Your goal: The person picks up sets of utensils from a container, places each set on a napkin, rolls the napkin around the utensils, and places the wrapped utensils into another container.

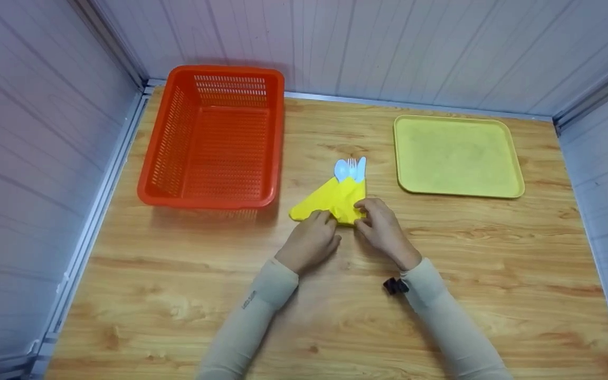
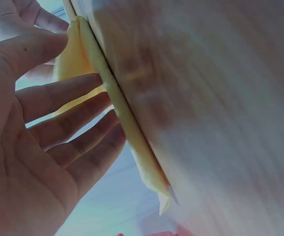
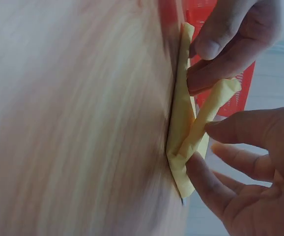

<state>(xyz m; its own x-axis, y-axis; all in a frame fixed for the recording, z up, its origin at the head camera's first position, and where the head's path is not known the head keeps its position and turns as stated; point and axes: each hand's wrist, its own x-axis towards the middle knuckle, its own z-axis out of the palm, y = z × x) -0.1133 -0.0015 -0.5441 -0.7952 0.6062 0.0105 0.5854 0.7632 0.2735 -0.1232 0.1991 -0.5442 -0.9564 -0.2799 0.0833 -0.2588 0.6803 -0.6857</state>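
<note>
Left hand [image 1: 312, 238], fingers extended, touches yellow napkin [image 1: 321, 199]; right hand [image 1: 386, 227] pinches its flap [image 3: 213, 105]. Spoon [image 1: 341, 170], fork [image 1: 352, 169], knife [image 1: 361, 168] poke out.

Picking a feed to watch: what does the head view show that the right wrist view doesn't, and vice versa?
Only the head view: the yellow tray, both sleeves, and the spoon, fork and knife clearly recognisable.

Only the right wrist view: a low side profile, with a flap of the yellow napkin raised off the layer beneath.

Both: the left hand and right hand touching the napkin, the tabletop, and the red basket, cut off in the wrist view.
</note>
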